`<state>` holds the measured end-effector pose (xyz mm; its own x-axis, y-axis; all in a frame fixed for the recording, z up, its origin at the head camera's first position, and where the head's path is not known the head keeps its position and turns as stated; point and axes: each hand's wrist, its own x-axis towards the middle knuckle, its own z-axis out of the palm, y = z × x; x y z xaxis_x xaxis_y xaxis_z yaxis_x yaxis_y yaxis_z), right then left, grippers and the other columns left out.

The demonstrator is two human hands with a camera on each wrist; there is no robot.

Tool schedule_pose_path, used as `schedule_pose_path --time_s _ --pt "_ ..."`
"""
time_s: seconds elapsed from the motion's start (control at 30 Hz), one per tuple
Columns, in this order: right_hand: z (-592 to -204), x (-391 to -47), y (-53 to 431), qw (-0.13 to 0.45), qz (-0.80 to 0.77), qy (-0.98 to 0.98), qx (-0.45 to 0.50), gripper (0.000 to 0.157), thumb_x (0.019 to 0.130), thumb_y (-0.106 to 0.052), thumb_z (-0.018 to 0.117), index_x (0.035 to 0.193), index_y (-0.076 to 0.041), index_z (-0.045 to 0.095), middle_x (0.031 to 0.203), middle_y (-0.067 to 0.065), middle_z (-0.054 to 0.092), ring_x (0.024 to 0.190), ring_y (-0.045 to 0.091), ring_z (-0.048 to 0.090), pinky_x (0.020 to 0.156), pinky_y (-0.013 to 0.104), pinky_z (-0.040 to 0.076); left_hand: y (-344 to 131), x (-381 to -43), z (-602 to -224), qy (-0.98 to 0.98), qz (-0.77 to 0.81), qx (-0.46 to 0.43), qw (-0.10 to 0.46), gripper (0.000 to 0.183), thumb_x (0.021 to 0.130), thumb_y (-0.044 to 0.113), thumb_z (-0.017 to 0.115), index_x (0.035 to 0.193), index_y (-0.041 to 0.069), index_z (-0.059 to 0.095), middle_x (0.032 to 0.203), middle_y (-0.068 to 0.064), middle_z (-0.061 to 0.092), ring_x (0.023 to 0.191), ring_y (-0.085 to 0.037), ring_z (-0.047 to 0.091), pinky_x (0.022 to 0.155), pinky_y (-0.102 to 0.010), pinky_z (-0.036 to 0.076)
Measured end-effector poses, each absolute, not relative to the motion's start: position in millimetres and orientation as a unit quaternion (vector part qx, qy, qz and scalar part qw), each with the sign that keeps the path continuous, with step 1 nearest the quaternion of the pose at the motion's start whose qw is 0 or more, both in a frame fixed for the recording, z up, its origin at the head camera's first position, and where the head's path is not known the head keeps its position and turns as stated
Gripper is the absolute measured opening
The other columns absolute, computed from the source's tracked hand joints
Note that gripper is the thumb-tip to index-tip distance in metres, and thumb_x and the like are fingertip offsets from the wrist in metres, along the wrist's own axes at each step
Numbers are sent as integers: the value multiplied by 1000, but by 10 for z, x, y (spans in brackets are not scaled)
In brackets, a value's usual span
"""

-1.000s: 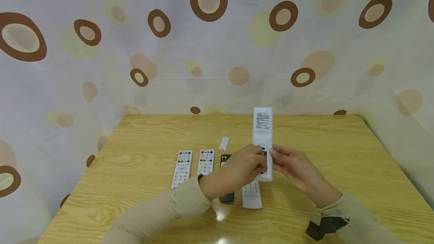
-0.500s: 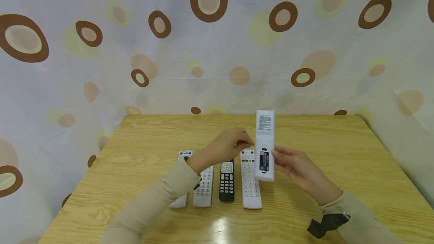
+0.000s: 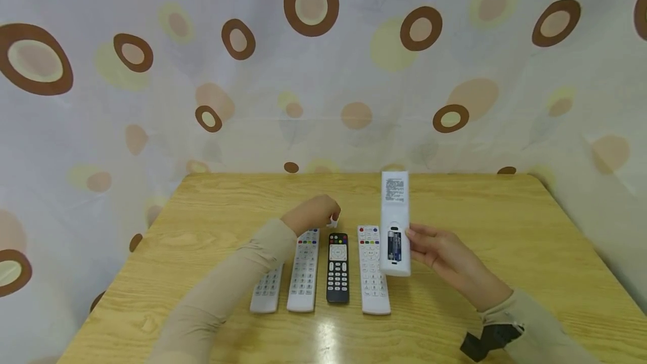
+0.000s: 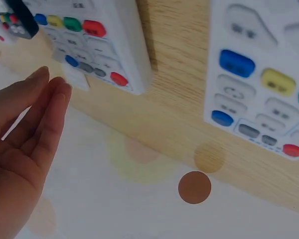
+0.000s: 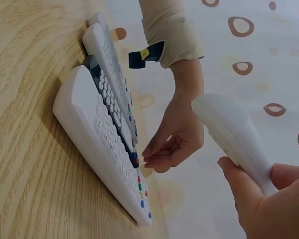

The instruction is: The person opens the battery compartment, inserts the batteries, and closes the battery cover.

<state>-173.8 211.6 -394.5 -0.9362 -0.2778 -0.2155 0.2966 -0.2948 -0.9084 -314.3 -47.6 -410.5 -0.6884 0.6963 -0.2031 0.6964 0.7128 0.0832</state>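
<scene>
My right hand (image 3: 447, 249) grips a white remote control (image 3: 394, 212) by its side, above the table. Its back faces me, and two dark batteries (image 3: 394, 246) lie in the uncovered compartment. My left hand (image 3: 313, 213) reaches over the table behind the row of remotes, at a small white battery cover (image 3: 334, 222). In the left wrist view, thumb and fingertips stand close together right by this cover (image 4: 78, 78), which lies on the wood. The right wrist view shows the left hand (image 5: 174, 139) with fingers bent loosely toward the thumb.
On the wooden table (image 3: 480, 201) lie a white remote (image 3: 266, 291) at the left, another white one (image 3: 303, 274), a black remote (image 3: 337, 268) and a third white one (image 3: 372, 274). Behind the table hangs a patterned cloth (image 3: 242, 83).
My left hand has left the battery compartment of the held remote and moved left to the cover, baring the batteries. My right hand still holds that remote in nearly the same place.
</scene>
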Motion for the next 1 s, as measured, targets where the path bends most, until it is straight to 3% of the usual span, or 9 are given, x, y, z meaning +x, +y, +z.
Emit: schedule_pose_path --time_s 0.13,0.27,0.43,0.57,0.8,1.0 --pt "-3944 -1716 2108 181 -806 563 15 68 98 -6 54 144 17 10 109 1 60 101 10 60 93 29 51 -430 -3177 -4199 921 -25 369 121 9 90 6 67 98 10 70 100 -2 68 88 -14 59 77 -25 51" --pt "-3954 -1715 2102 179 -807 563 13 66 98 -6 53 144 17 12 109 1 61 101 10 60 93 29 51 -379 -3175 -4230 928 -16 353 118 8 92 14 67 98 9 66 99 -3 67 86 -14 59 78 -25 50" --pt "-3980 -1726 2090 179 -812 555 5 50 98 -3 52 138 15 27 108 3 61 99 12 61 91 30 53 -327 -3161 -4271 941 -17 324 98 20 94 17 64 110 4 63 104 -8 67 95 -20 63 82 -28 53" --pt "-3984 -1725 2081 180 -814 552 8 42 98 -3 52 134 12 35 108 4 61 99 13 61 90 30 53 -297 -3163 -4326 948 -11 308 80 16 97 12 56 107 3 63 102 -10 67 95 -22 64 82 -29 54" --pt "-3977 -1723 2071 179 -802 570 4 59 99 -5 51 142 18 18 109 2 60 100 11 60 90 28 52 -243 -3127 -4336 956 -15 285 72 12 98 8 55 104 1 63 100 -11 66 94 -21 64 80 -29 55" --pt "-3974 -1725 2060 179 -800 572 4 61 98 -5 53 142 19 18 109 3 61 100 12 60 91 28 52 -206 -3067 -4276 955 -41 285 64 13 97 7 55 105 2 64 101 -11 66 96 -22 64 81 -30 55"
